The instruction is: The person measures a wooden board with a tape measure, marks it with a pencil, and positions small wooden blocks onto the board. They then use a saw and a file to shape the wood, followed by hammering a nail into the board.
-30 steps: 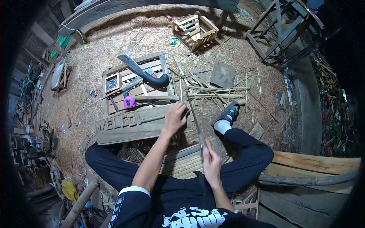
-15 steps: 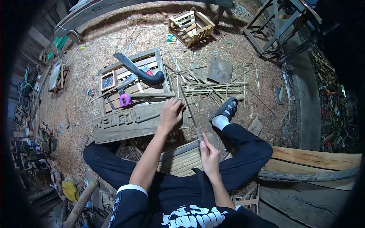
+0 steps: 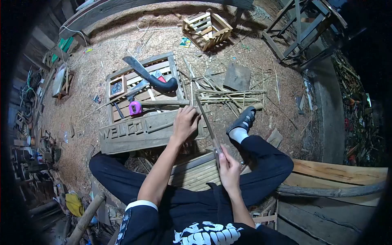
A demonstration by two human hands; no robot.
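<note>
Grips near end of long thin blade in closed right hand. Points it forward, long axis leaning slightly left toward far tip. Holds hands apart. Curls left hand over right end of lettered board, left of blade; cannot tell if clamped. Shows beyond: pink tape measure, machete on slatted panel.

Against half a second ago, we see the person's bare right hand slightly farther toward five o'clock, and the long, narrow, dark blade in its grip drawn back with it. Compared with one second ago, we find the surroundings slightly toward ten o'clock.
</note>
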